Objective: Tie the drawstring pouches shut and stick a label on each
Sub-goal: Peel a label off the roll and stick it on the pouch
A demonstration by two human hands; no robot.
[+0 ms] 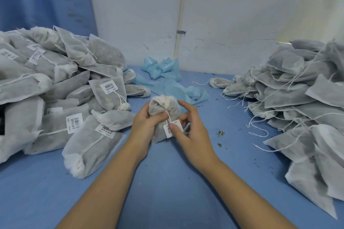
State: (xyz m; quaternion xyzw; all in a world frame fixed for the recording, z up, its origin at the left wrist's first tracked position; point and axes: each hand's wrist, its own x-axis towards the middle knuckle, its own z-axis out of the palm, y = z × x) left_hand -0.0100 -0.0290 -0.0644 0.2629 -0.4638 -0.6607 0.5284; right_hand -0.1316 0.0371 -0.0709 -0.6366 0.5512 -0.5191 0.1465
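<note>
A grey-white drawstring pouch [161,106] stands upright at the middle of the blue table, its top gathered and its white string [168,117] hanging down the front. My left hand [144,123] grips the pouch from the left, thumb across its front. A white barcode label [172,128] lies on the pouch's lower front over the string ends. My right hand [189,126] presses its thumb on that label, the other fingers spread and lifted.
A heap of labelled, tied pouches [55,98] fills the left side. A heap of unlabelled pouches [301,98] with loose strings fills the right. Curled light-blue backing strips [163,72] lie behind the hands near the white wall. Dry crumbs [221,133] dot the blue table [167,182].
</note>
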